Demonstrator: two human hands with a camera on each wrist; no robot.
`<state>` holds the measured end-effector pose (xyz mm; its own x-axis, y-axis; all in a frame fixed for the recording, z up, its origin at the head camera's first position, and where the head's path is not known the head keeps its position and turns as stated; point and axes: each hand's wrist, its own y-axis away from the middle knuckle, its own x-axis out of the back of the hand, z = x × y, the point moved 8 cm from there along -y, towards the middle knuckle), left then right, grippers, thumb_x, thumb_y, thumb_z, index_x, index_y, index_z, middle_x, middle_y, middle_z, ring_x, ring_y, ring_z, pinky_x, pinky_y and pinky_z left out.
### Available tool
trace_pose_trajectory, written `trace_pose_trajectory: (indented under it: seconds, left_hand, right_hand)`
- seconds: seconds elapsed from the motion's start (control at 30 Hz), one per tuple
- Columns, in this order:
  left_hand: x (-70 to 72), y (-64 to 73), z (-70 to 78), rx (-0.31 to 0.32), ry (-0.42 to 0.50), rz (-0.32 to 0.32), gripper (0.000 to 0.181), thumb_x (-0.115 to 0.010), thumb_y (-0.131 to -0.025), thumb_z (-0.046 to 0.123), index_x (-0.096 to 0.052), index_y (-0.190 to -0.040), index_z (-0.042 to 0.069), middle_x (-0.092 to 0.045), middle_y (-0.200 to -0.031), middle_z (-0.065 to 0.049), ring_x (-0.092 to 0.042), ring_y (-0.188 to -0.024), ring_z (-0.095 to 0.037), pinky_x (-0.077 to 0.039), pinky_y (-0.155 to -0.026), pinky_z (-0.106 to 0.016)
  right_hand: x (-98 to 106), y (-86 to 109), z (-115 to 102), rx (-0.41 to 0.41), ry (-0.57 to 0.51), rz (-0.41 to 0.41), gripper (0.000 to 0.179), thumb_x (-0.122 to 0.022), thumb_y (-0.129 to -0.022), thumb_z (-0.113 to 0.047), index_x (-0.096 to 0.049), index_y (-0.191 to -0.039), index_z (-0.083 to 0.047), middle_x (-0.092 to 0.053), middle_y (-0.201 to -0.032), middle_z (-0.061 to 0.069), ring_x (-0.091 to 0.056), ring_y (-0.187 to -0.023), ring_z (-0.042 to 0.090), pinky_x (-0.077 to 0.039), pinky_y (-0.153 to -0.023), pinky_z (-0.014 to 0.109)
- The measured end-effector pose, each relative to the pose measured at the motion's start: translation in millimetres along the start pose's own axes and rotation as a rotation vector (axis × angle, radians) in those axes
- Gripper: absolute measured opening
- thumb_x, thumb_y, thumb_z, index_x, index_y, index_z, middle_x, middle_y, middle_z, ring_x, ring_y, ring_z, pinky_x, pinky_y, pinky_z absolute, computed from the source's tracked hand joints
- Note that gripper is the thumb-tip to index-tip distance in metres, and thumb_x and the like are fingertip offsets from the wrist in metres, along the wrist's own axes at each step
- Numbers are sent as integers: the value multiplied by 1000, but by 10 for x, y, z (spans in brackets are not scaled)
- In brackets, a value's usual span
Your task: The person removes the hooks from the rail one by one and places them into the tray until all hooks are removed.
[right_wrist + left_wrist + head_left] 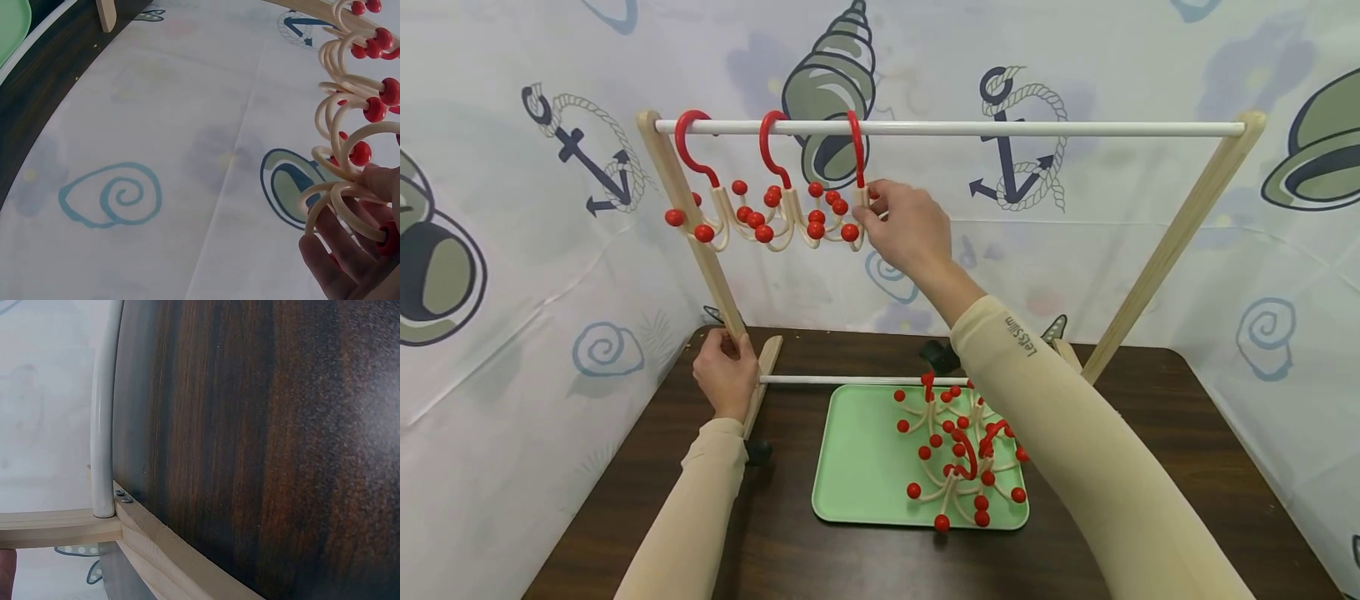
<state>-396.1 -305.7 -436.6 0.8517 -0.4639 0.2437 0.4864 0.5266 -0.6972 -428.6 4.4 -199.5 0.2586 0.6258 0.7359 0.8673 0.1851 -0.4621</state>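
Note:
Three cream multi-armed hangers with red hooks and red ball tips are on the upper white rail (970, 128) of a wooden rack. Farthest left is one hanger (720, 208), and beside it is a second hanger (788, 208). My right hand (910, 225) pinches the stem of the third hanger (857, 150), whose hook passes over the rail. The right wrist view shows its curved arms (356, 219) among my fingers (337, 262). Low on the rack's left post (688, 217), my left hand (727, 375) grips the wood. The left wrist view barely catches that hand.
A green tray (857, 467) on the dark wooden table (790, 558) bears several more hangers (955, 492), heaped on its right side. A lower white bar (842, 380) runs behind the tray. The rack's right post (1180, 242) leans outward. Behind hangs a patterned cloth (1120, 275).

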Motion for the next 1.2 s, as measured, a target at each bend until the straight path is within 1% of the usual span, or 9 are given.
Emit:
trace_pose_trajectory:
  seconds: [0.23, 0.4, 0.7, 0.8, 0.9, 1.0, 1.07, 1.13, 1.2]
  left_hand:
    - [-8, 1, -21, 0, 6, -2, 15, -72, -85, 15, -67, -89, 2, -67, -76, -16, -62, -68, -34, -45, -69, -53]
    - [-9, 13, -24, 2, 13, -7, 14, -72, -85, 15, -67, -90, 2, -68, -77, -15, -63, -68, -33, -45, -70, -52]
    - [7, 2, -1, -7, 2, -4, 14, -72, -85, 14, -66, -88, 2, -66, -75, -16, -61, -66, -34, -44, -68, -53]
    - [4, 0, 6, -10, 1, -3, 15, -72, -85, 15, -66, -88, 2, -66, -75, -16, -61, -66, -34, -44, -68, -53]
    - [7, 1, 8, -10, 2, 1, 15, -72, -85, 15, -67, -88, 2, -66, -75, -16, -61, -66, -34, -44, -68, -53]
    - [7, 4, 7, -10, 3, 5, 15, -72, -85, 15, -66, -88, 1, -66, -74, -17, -62, -66, -34, -44, -68, -53]
    - [6, 5, 7, -11, 2, 4, 15, -71, -85, 15, -66, -88, 2, -66, -75, -17, -62, -67, -35, -44, -68, -53]
    - [6, 7, 3, -11, 2, 3, 15, -71, -85, 15, -66, -88, 1, -66, -75, -17, -62, -67, -35, -44, -68, -54]
    - [12, 11, -4, -7, 0, 4, 15, -72, -84, 15, -66, -88, 1, -66, -75, -17, -61, -67, -35, -44, -68, -54]
  right_hand:
    - [60, -4, 70, -21, 19, 23, 36, -63, -95, -37, -66, -125, -19, -72, -108, -3, -62, -95, 13, -46, -76, 30]
    - [140, 2, 128, -30, 34, 48, 37, -63, -94, -37, -66, -126, -18, -72, -109, -3, -64, -96, 13, -46, -76, 30]
    - [436, 50, 153, -10, 17, 109, 32, -61, -95, -36, -69, -121, -20, -73, -107, -5, -66, -96, 10, -47, -71, 28]
    - [553, 114, 188, -17, -12, 128, 29, -61, -95, -34, -70, -117, -18, -73, -104, -4, -67, -94, 11, -46, -72, 30]
    - [631, 210, 264, -42, -43, 128, 27, -63, -93, -31, -71, -112, -14, -73, -103, -1, -68, -94, 13, -47, -76, 32]
    - [643, 341, 370, -66, -71, 116, 27, -64, -91, -28, -71, -110, -11, -74, -102, 2, -69, -94, 16, -47, -77, 36]
    - [603, 433, 436, -74, -96, 108, 26, -65, -90, -27, -71, -109, -10, -74, -100, 3, -69, -92, 17, -47, -76, 38]
    - [522, 526, 481, -76, -118, 96, 25, -65, -89, -26, -71, -107, -10, -74, -97, 3, -70, -89, 17, -47, -73, 39]
    - [386, 609, 503, -80, -131, 63, 23, -65, -88, -25, -71, -105, -11, -74, -94, 1, -70, -86, 16, -47, -70, 38]
